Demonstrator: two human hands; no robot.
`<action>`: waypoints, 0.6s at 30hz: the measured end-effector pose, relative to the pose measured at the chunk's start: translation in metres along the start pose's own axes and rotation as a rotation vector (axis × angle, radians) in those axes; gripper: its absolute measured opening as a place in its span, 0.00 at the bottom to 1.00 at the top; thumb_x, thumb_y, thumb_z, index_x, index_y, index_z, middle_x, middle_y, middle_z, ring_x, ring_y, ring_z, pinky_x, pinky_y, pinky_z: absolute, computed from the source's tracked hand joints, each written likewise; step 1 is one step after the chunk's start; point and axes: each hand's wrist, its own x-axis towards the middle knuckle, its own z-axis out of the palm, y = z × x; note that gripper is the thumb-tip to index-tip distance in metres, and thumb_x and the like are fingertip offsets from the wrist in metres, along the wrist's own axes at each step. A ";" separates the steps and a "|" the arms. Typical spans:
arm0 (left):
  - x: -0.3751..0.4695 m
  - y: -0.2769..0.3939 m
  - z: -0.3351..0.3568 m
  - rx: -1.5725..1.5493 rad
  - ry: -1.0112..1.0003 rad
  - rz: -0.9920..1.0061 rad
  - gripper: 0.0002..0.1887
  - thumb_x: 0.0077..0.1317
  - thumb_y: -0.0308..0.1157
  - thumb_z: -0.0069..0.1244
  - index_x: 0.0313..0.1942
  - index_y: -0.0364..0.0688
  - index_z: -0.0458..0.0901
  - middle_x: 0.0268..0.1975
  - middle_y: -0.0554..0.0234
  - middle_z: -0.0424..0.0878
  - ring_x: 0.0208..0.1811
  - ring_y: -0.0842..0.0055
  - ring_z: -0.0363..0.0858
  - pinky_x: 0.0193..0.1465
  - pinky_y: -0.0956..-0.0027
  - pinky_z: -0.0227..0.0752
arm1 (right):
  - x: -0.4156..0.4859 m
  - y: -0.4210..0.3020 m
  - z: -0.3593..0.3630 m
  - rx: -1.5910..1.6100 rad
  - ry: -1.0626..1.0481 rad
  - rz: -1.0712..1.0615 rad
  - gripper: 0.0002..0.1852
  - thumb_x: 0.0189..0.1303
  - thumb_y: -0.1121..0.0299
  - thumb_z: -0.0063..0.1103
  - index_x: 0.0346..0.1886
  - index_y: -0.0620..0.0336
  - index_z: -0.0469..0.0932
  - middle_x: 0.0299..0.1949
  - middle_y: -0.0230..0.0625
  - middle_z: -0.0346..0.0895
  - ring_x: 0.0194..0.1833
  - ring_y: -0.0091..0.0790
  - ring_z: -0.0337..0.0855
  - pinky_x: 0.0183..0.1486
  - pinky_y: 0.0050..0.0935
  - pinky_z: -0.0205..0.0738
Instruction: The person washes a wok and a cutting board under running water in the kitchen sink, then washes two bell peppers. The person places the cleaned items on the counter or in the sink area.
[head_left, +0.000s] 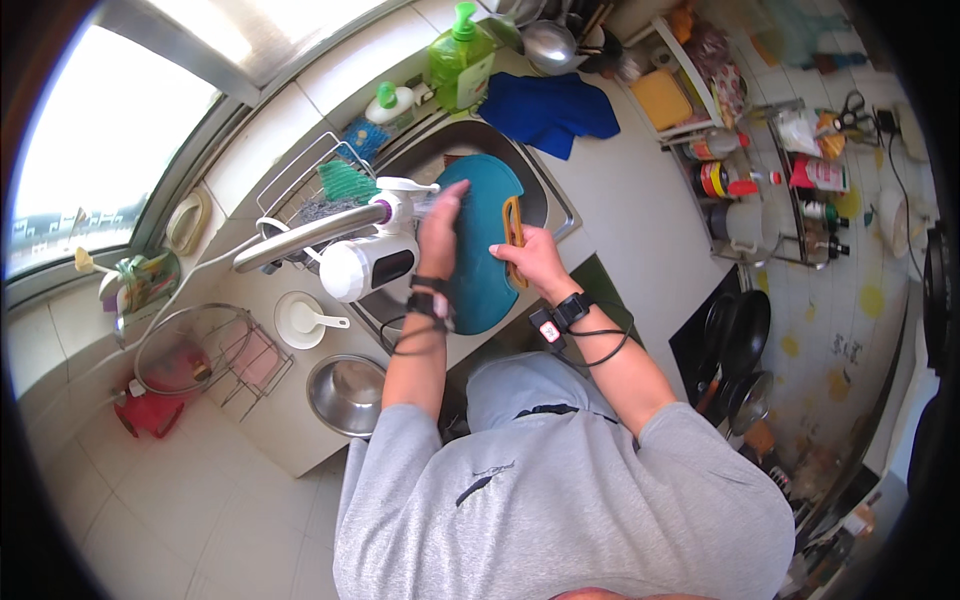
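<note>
A teal oval board (480, 255) with a yellow-orange handle (513, 225) is held over the metal sink (534, 187). My right hand (534, 259) grips the handle, thumb on top. My left hand (441, 232), slightly blurred, lies at the board's left part with its fingers extended; whether it presses on the surface I cannot tell. Close to the left hand's outer side stands the white faucet (394, 225) with its metal spout and a white cylindrical body; a stream near its outlet is too blurred to make out. The board hides much of the basin.
A wire rack (300, 169) with a green scouring pad (345, 182) stands left of the sink. Behind are a green pump bottle (460, 64) and a blue cloth (551, 111). A white bowl (289, 337) and a steel bowl (346, 394) sit on the left counter; bottle shelves (784, 251) stand at right.
</note>
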 end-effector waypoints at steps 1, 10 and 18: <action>-0.008 0.001 0.010 0.270 -0.084 0.064 0.25 0.85 0.40 0.38 0.73 0.37 0.75 0.80 0.49 0.68 0.86 0.55 0.54 0.86 0.47 0.43 | 0.003 0.001 0.002 -0.020 -0.008 -0.022 0.10 0.64 0.77 0.72 0.48 0.66 0.86 0.39 0.29 0.86 0.36 0.19 0.82 0.38 0.23 0.76; -0.003 -0.016 0.002 0.844 -0.143 0.153 0.33 0.84 0.46 0.32 0.83 0.42 0.55 0.87 0.49 0.49 0.88 0.48 0.41 0.87 0.45 0.35 | 0.021 -0.008 0.005 -0.083 -0.005 0.006 0.07 0.62 0.73 0.74 0.32 0.65 0.85 0.23 0.26 0.79 0.22 0.17 0.74 0.24 0.23 0.63; 0.004 -0.016 -0.011 0.808 -0.025 0.237 0.32 0.83 0.43 0.35 0.82 0.43 0.59 0.85 0.43 0.54 0.86 0.46 0.50 0.87 0.49 0.40 | 0.032 -0.021 0.021 -0.201 -0.105 0.015 0.05 0.62 0.75 0.72 0.31 0.67 0.85 0.24 0.27 0.81 0.25 0.19 0.78 0.26 0.22 0.68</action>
